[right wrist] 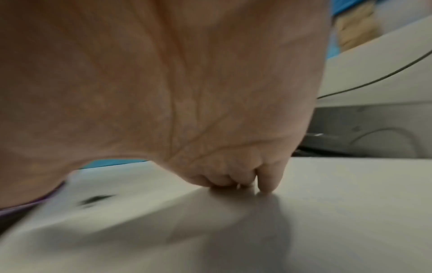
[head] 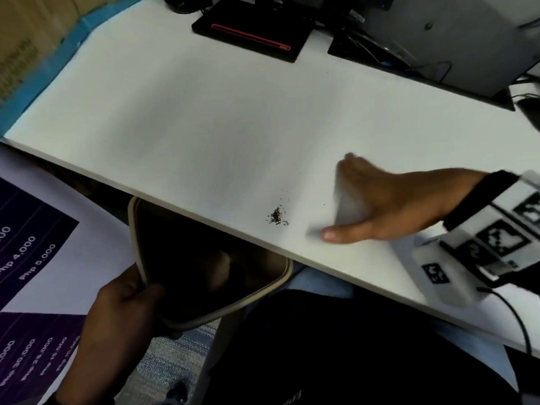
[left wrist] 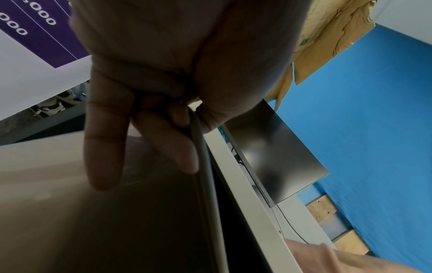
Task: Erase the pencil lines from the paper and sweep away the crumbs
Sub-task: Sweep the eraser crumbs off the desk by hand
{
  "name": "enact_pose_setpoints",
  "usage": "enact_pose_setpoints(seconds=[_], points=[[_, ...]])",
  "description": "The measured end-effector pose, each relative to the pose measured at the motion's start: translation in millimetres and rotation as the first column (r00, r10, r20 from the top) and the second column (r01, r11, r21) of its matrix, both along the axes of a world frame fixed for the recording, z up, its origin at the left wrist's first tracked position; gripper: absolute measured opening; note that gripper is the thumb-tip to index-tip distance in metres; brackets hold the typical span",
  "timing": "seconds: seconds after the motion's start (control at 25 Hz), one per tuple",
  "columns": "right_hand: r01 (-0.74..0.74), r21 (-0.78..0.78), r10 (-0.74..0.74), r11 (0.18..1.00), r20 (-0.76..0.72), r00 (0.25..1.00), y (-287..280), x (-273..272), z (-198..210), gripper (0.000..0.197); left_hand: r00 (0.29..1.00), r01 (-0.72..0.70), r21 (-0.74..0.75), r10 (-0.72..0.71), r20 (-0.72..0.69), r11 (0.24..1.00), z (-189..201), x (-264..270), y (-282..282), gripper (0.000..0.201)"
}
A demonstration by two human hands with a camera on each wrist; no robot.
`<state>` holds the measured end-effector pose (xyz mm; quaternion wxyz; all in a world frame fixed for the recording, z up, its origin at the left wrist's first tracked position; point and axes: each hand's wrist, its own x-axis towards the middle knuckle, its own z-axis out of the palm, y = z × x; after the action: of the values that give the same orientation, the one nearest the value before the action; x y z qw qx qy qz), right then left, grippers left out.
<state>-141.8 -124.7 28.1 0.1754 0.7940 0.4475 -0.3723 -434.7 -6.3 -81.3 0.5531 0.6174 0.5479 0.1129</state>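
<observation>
A small pile of dark eraser crumbs (head: 276,216) lies on the white table (head: 204,127) close to its front edge. My right hand (head: 365,200) stands on its edge on the table just right of the crumbs, fingers straight and thumb stretched out, holding nothing. In the right wrist view the little finger side of the right hand (right wrist: 264,184) touches the table, and the crumbs (right wrist: 95,198) show as a dark blur to its left. My left hand (head: 125,290) grips the beige rim of a dark bin (head: 287,270) held under the table edge, below the crumbs. No paper is plainly visible.
A black flat device with a red stripe (head: 251,36) and cables (head: 380,54) sit at the table's far side beside a grey machine (head: 438,39). A purple and white printed poster (head: 35,258) lies at the lower left. My lap is under the table edge.
</observation>
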Motion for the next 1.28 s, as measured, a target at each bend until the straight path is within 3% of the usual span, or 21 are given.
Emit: enact_pose_setpoints(seconds=[0.12, 0.24, 0.32, 0.4, 0.52, 0.6, 0.72, 0.8, 0.92, 1.04, 1.2, 1.28], points=[[-0.211, 0.137, 0.224, 0.968, -0.088, 0.971, 2.7, -39.8, -14.9, 0.134, 1.000, 0.001, -0.017, -0.001, 0.002, 1.000, -2.0, -0.2, 1.2, 0.028], [-0.124, 0.246, 0.166, 0.961, -0.158, 0.973, 8.0, -36.1, -10.5, 0.126, 1.000, 0.007, -0.018, -0.007, 0.014, 1.000, -0.1, 0.2, 1.6, 0.028], [-0.090, 0.237, 0.108, 0.967, -0.060, 0.992, 20.7, -17.7, -7.0, 0.128, 1.000, 0.029, -0.014, -0.029, 0.005, 0.999, -1.8, -0.9, 3.3, 0.036], [-0.182, 0.211, 0.181, 0.960, 0.026, 0.983, 26.6, -19.2, -15.9, 0.130, 1.000, 0.023, -0.032, -0.023, 0.019, 0.999, -1.7, 0.1, 0.8, 0.043], [-0.313, 0.237, 0.340, 0.920, -0.082, 0.937, 21.6, -51.7, -23.5, 0.125, 0.999, 0.035, -0.027, -0.034, 0.015, 0.999, -3.3, -1.3, -0.6, 0.044], [-0.203, 0.292, 0.253, 0.935, -0.145, 0.957, 11.0, -52.0, -13.4, 0.123, 0.999, 0.031, -0.008, -0.031, 0.018, 0.999, -1.2, -0.5, -0.7, 0.039], [-0.095, 0.237, 0.108, 0.967, -0.046, 0.993, 0.3, -25.9, -8.0, 0.127, 0.999, 0.041, 0.016, -0.041, 0.011, 0.999, 0.1, -0.6, -0.3, 0.028], [-0.152, 0.197, 0.150, 0.969, 0.025, 0.988, -2.5, -27.5, -16.8, 0.130, 0.999, 0.046, 0.017, -0.047, 0.018, 0.999, 4.6, 1.7, -2.2, 0.026], [-0.211, 0.266, 0.239, 0.941, -0.078, 0.968, 2.8, -60.9, -25.3, 0.128, 0.999, 0.049, 0.022, -0.049, 0.001, 0.999, 2.6, 1.6, -2.1, 0.027], [-0.108, 0.292, 0.157, 0.950, -0.151, 0.976, -3.5, -64.0, -9.0, 0.123, 0.999, 0.034, -0.001, -0.034, 0.021, 0.999, 6.0, 2.6, -3.5, 0.029], [-0.140, 0.172, 0.136, 0.975, 0.036, 0.990, -24.3, -49.6, -11.2, 0.131, 0.999, 0.036, 0.002, -0.036, 0.032, 0.999, 6.1, 1.4, -3.7, 0.028], [-0.182, 0.173, 0.182, 0.968, 0.014, 0.983, -17.6, -69.7, -23.3, 0.132, 0.999, 0.038, -0.003, -0.038, 0.034, 0.999, 4.9, 1.7, -2.6, 0.029]])
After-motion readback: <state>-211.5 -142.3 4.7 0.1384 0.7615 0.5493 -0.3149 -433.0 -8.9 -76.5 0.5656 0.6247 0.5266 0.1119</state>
